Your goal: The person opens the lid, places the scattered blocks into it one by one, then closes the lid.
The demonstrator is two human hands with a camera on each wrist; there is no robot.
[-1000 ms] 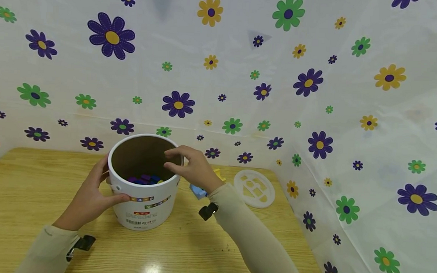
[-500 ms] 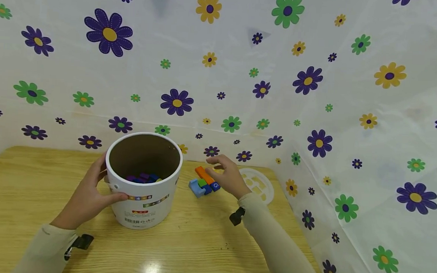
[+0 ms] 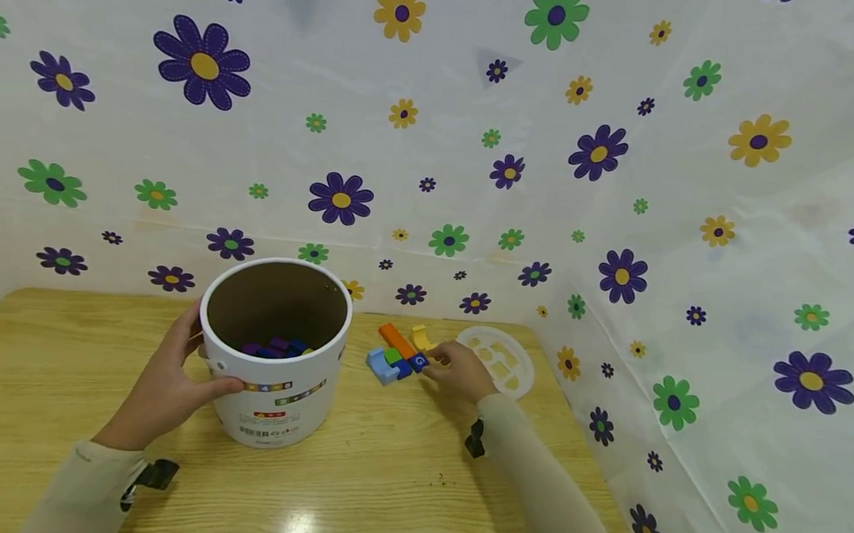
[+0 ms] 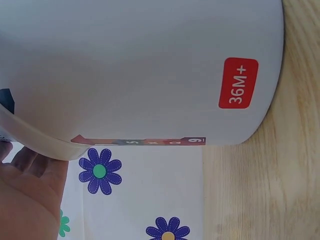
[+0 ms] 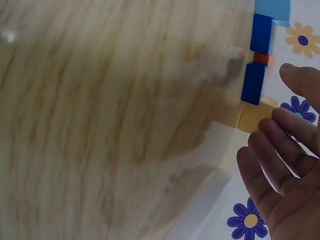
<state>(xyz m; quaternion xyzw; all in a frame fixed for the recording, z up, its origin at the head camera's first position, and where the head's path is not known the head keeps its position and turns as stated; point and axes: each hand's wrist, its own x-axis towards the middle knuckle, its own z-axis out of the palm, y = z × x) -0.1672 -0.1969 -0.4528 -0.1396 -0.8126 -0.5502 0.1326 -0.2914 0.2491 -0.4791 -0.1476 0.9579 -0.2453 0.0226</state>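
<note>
A tall white bucket with printed labels stands upright on the table, several coloured blocks lying deep inside. My left hand holds its left side, thumb on the front and fingers round behind. In the left wrist view the bucket's white handle strap passes by those fingers. My right hand is at a small cluster of blocks, nearest a dark blue block marked G and a yellow curved block. The right wrist view has its thumb and fingers apart, with nothing between them.
Orange, green and light blue blocks lie right of the bucket. A white oval plate with cut-out shapes lies behind my right hand. Flower-patterned sheeting closes off the wooden table at the back and right.
My right hand has left the bucket's rim, moved right and come down beside the block cluster. My left hand keeps its hold on the bucket. The head view has shifted slightly.
</note>
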